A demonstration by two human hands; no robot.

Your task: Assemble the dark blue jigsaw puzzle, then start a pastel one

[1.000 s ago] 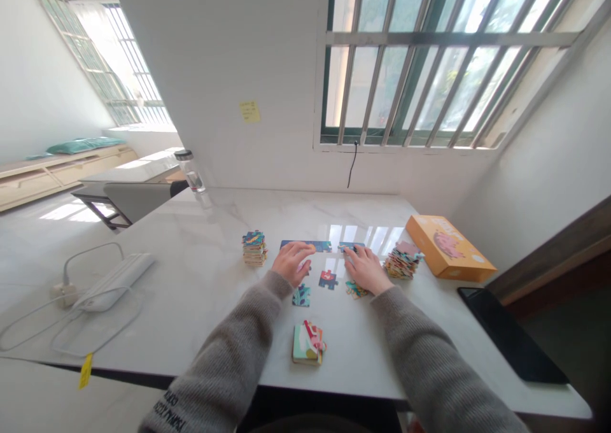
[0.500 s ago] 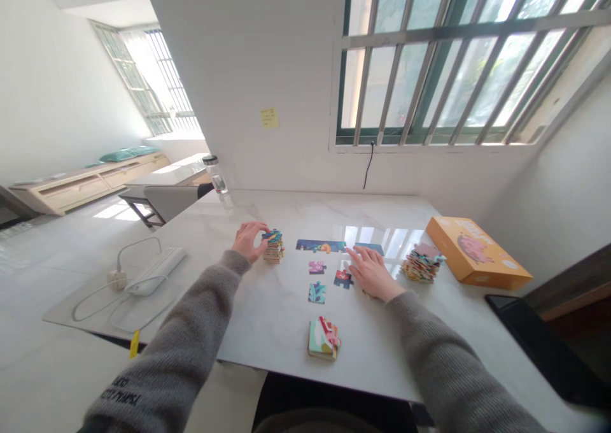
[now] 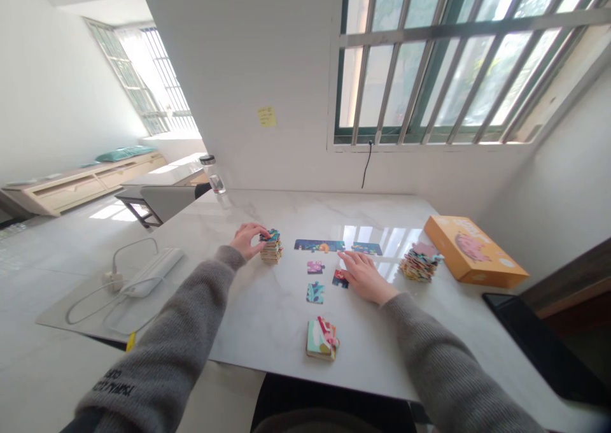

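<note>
My left hand (image 3: 247,241) is at a tall stack of jigsaw puzzle pieces (image 3: 272,251), its thumb and fingers closed on the top piece. Palm down, my right hand (image 3: 366,276) lies with fingers outstretched, its fingertips by the right end of a joined dark-blue puzzle strip (image 3: 319,246). Beyond it is a shorter blue puzzle section (image 3: 366,249). A red and dark puzzle piece (image 3: 340,278) sits beside this hand, partly covered. Left of that are a pink-purple puzzle piece (image 3: 315,267) and a teal puzzle piece (image 3: 315,293).
A small pile of puzzle pieces (image 3: 321,339) lies near the front edge. To the right are an untidy stack of pieces (image 3: 421,262), an orange box (image 3: 472,251) and a black tablet-like object (image 3: 534,344). A power strip (image 3: 151,272) with cables and a bottle (image 3: 213,175) stand left.
My right hand has drawn slightly left and its fingers sit closer together, covering more of the red piece. My left hand stays at the stack. The whole view has shifted a little.
</note>
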